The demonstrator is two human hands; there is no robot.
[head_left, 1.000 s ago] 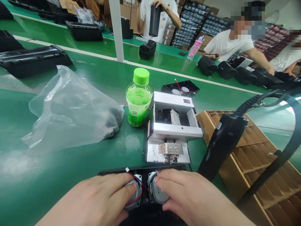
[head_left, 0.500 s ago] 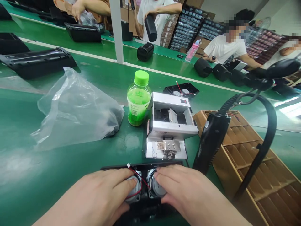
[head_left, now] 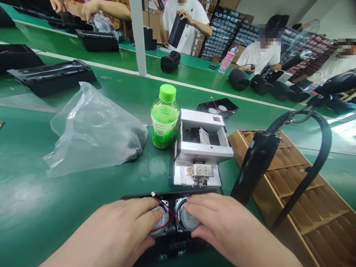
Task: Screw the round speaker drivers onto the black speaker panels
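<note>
Two speakers in black panel (head_left: 200, 193), bottom centre; my left hand (head_left: 125, 228) flat on left speaker (head_left: 163, 225), right hand (head_left: 222, 226) flat on right speaker (head_left: 189, 222); fingers unclenched, gripping nothing; one green bottle (head_left: 164, 116), label unreadable.

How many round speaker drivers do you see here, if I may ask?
4. Left driver under the left hand, right driver under the right hand, both in the near black panel; two drivers in the far panel behind the white device. More may be hidden.
</note>
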